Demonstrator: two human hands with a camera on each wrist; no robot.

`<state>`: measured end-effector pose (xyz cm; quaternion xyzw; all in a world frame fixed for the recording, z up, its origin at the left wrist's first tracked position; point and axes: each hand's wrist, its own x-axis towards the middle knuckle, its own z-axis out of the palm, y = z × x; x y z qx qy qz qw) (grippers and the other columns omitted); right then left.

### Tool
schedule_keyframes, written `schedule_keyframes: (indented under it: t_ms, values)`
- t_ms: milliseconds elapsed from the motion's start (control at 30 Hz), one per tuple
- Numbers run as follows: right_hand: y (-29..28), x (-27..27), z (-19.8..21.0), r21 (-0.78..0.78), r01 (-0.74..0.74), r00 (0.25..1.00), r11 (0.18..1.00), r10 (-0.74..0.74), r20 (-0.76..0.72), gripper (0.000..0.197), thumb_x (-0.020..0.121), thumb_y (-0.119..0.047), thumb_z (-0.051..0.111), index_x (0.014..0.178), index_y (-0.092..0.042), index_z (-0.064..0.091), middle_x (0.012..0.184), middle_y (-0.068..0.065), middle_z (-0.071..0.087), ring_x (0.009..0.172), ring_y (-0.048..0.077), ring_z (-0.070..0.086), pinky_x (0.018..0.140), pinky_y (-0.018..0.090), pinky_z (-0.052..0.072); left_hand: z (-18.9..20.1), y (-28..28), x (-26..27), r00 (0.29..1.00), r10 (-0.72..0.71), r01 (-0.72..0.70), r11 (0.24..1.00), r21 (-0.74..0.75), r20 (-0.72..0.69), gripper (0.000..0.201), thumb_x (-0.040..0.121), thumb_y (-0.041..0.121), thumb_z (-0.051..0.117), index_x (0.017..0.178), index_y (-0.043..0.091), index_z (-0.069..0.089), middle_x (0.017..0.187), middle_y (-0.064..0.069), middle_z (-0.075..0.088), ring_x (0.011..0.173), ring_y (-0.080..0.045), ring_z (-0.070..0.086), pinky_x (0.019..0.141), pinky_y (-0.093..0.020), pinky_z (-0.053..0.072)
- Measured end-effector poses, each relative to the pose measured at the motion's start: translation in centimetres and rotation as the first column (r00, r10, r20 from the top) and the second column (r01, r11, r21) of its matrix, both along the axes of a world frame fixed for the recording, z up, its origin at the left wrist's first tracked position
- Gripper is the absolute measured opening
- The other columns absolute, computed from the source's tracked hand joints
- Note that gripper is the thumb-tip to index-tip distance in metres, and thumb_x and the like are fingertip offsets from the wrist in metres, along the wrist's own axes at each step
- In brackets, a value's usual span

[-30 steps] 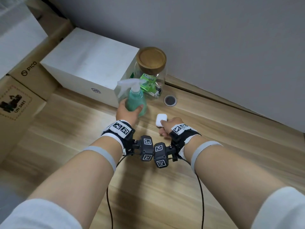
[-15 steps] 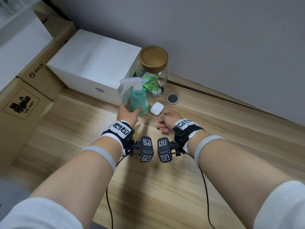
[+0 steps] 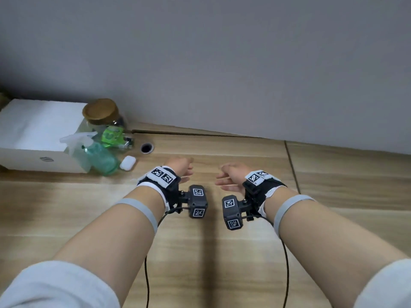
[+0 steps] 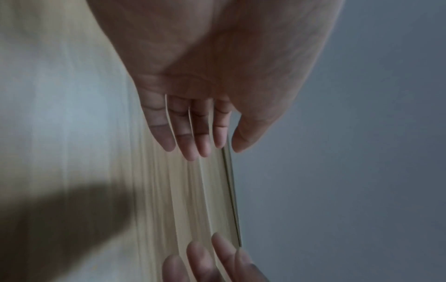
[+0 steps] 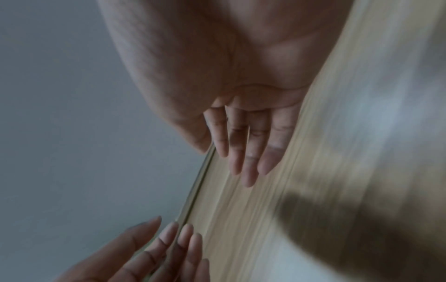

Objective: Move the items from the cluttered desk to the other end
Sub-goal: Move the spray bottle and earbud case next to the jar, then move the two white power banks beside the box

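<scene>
Our left hand (image 3: pixel 180 168) and right hand (image 3: pixel 231 176) hover empty, fingers loosely straight. At ten o'clock the spray bottle (image 3: pixel 100 158), earbud case (image 3: pixel 127 162) and jar (image 3: pixel 104 121) stand beside the white box (image 3: pixel 33 130).

Both wrist views smeared by motion blur; desk (image 4: pixel 169 190) grain only streaks. Box (image 3: pixel 33 130) cut by left edge, its logo too small to read. Jar (image 3: pixel 102 114) partly hidden behind bottle (image 3: pixel 100 156). Jar contents blurred.
</scene>
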<state>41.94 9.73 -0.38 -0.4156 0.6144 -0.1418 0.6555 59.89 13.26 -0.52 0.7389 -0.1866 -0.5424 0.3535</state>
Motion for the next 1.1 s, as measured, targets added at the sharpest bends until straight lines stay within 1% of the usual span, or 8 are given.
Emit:
schedule_keyframes:
  t_ms: [100, 200, 300, 367, 500, 767, 867, 1100]
  values:
    - [1.0, -11.6, 1.2, -0.017, 0.118, 0.992, 0.993, -0.117, 0.050, 0.026, 0.100, -0.018, 0.050, 0.124, -0.008, 0.053, 0.102, 0.010, 0.069, 0.083, 0.023, 0.071, 0.082, 0.037, 0.059, 1.3, -1.7, -11.5, 0.989, -0.149, 0.149, 0.989, 0.016, 0.013, 0.006, 0.100, 0.015, 0.055, 0.095, 0.012, 0.057, 0.086, -0.004, 0.061, 0.087, -0.020, 0.061, 0.066, -0.028, 0.053]
    - [2.4, -24.5, 2.1, -0.020, 0.242, 0.968, 0.970, -0.240, 0.073, 0.026, 0.100, -0.017, 0.049, 0.124, -0.009, 0.053, 0.093, 0.007, 0.068, 0.075, 0.020, 0.069, 0.072, 0.033, 0.058, 2.1, -2.4, -24.6, 0.970, -0.241, 0.240, 0.971, -0.011, -0.029, 0.009, 0.100, 0.018, 0.055, 0.101, 0.012, 0.062, 0.080, -0.002, 0.064, 0.071, -0.016, 0.065, 0.048, -0.025, 0.051]
    - [3.9, -37.2, 3.8, -0.072, 0.351, 0.936, 0.934, -0.348, 0.049, 0.024, 0.100, -0.016, 0.049, 0.121, -0.008, 0.056, 0.089, 0.007, 0.066, 0.069, 0.020, 0.066, 0.065, 0.030, 0.055, 3.3, -2.4, -37.7, 0.930, -0.361, 0.356, 0.931, -0.079, -0.070, 0.012, 0.100, 0.021, 0.053, 0.103, 0.011, 0.061, 0.082, -0.002, 0.065, 0.069, -0.014, 0.065, 0.051, -0.024, 0.053]
    - [4.9, -44.9, 5.3, -0.110, 0.423, 0.906, 0.899, -0.422, 0.035, 0.018, 0.099, -0.014, 0.049, 0.114, -0.009, 0.058, 0.090, 0.010, 0.065, 0.066, 0.020, 0.064, 0.063, 0.030, 0.053, 4.7, -2.2, -45.5, 0.896, -0.436, 0.425, 0.897, -0.119, -0.088, 0.010, 0.102, 0.020, 0.051, 0.101, 0.012, 0.057, 0.086, -0.002, 0.063, 0.073, -0.015, 0.063, 0.062, -0.028, 0.052]
    - [6.9, -57.3, 7.8, -0.150, 0.523, 0.850, 0.839, -0.527, 0.016, 0.009, 0.098, -0.013, 0.051, 0.100, -0.011, 0.059, 0.087, 0.008, 0.064, 0.065, 0.020, 0.063, 0.065, 0.030, 0.051, 7.4, -2.1, -57.6, 0.841, -0.533, 0.513, 0.840, -0.174, -0.096, 0.007, 0.101, 0.015, 0.052, 0.099, 0.011, 0.057, 0.086, -0.005, 0.063, 0.073, -0.019, 0.063, 0.069, -0.031, 0.052]
    - [9.1, -73.0, 9.1, -0.172, 0.650, 0.747, 0.741, -0.664, -0.035, 0.011, 0.098, -0.010, 0.048, 0.105, -0.009, 0.057, 0.080, 0.006, 0.060, 0.062, 0.018, 0.060, 0.060, 0.027, 0.048, 10.0, -4.9, -73.1, 0.735, -0.673, 0.644, 0.731, -0.225, -0.082, 0.006, 0.100, 0.012, 0.053, 0.104, 0.009, 0.057, 0.085, -0.006, 0.062, 0.074, -0.020, 0.063, 0.069, -0.031, 0.051]
    - [8.3, -77.2, 8.4, -0.174, 0.666, 0.725, 0.725, -0.685, -0.079, 0.018, 0.097, -0.010, 0.048, 0.109, -0.007, 0.061, 0.083, 0.008, 0.062, 0.061, 0.019, 0.062, 0.060, 0.027, 0.050, 8.7, -7.0, -77.5, 0.716, -0.689, 0.661, 0.720, -0.211, -0.108, 0.008, 0.100, 0.012, 0.052, 0.106, 0.008, 0.057, 0.084, -0.006, 0.061, 0.073, -0.020, 0.062, 0.068, -0.032, 0.050]
    - [2.4, -85.7, 6.0, -0.130, 0.645, 0.720, 0.753, -0.656, -0.227, 0.016, 0.097, -0.013, 0.054, 0.109, -0.005, 0.061, 0.087, 0.009, 0.064, 0.069, 0.020, 0.063, 0.064, 0.029, 0.053, 2.6, -13.8, -86.3, 0.679, -0.713, 0.694, 0.701, -0.160, -0.177, 0.010, 0.099, 0.013, 0.054, 0.089, 0.013, 0.054, 0.085, -0.004, 0.061, 0.074, -0.018, 0.060, 0.073, -0.032, 0.048]
